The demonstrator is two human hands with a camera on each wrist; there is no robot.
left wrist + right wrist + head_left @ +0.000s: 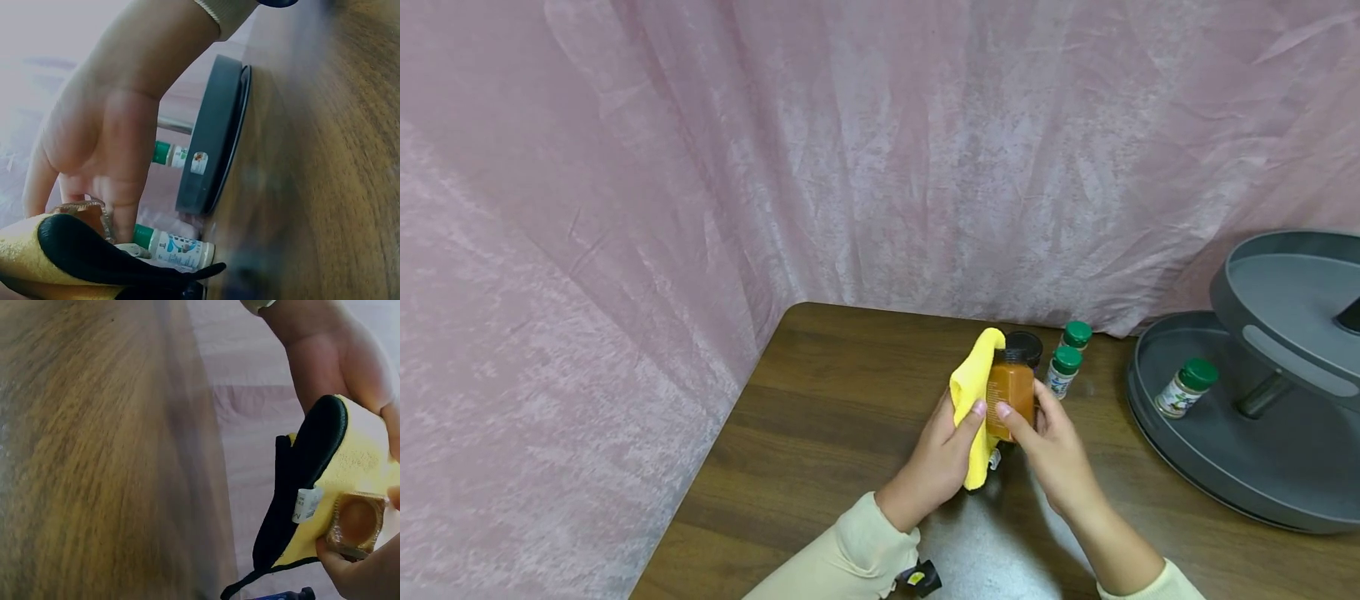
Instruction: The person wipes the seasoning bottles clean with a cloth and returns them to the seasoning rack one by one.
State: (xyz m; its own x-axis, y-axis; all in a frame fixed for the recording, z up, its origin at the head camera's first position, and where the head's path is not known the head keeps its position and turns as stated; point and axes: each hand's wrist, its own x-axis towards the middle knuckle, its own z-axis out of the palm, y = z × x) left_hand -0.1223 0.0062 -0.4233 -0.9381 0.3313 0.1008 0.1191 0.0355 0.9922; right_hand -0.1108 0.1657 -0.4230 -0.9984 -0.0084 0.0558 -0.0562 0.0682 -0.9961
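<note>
My left hand grips a folded yellow cloth with black edging and a small white tag, the tag showing in the right wrist view. My right hand holds a clear square spice jar of orange-brown powder with a black lid. The cloth lies against the jar's left side, above the table. In the right wrist view the jar's square base faces the camera, pressed close to the cloth. Behind the held jar stands another black-lidded container, mostly hidden.
Two green-capped bottles stand right of the hands on the wooden table. Farther right is a grey two-tier round stand with a green-capped bottle on its lower tier. A pink curtain hangs behind the table.
</note>
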